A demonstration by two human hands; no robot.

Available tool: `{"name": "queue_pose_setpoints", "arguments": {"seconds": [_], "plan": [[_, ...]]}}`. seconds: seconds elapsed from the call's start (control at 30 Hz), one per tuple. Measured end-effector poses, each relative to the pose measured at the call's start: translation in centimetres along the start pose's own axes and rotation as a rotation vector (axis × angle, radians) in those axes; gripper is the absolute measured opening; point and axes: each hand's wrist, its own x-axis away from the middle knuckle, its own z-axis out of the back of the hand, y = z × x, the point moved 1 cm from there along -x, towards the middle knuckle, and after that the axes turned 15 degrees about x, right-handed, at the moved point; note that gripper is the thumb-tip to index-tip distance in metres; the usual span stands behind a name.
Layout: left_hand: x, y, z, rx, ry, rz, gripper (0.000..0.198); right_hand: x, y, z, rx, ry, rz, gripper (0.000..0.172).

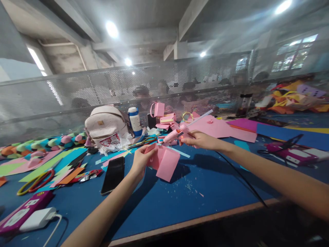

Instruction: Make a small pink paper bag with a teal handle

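Observation:
My left hand [142,159] pinches a folded piece of pink paper [168,164] by its left side, holding it just above the blue table. In my right hand [199,140] is a pink hot glue gun [177,133], its fingers wrapped round the handle. A clear glue stick [202,118] juts from the gun's back end. The nozzle points left, close above the pink paper; whether it touches cannot be told. A small orange light glows on the gun near my fingers. Behind the paper lie dark scissors [146,140] and blue paper strips.
A black phone [113,175] lies left of my left hand. Farther left are red-and-yellow scissors [38,181], coloured paper and a purple power strip [25,212]. A white backpack [106,120] and a bottle [134,120] stand behind. A black cord [241,178] crosses the table's right side.

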Motion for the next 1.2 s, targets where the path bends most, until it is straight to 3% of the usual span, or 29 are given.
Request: {"name": "queue_pose_setpoints", "arguments": {"seconds": [1.2], "plan": [[-0.04, -0.03, 0.05, -0.007, -0.01, 0.009, 0.046, -0.17, 0.13, -0.11, -0.022, -0.021, 0.019, 0.054]]}}
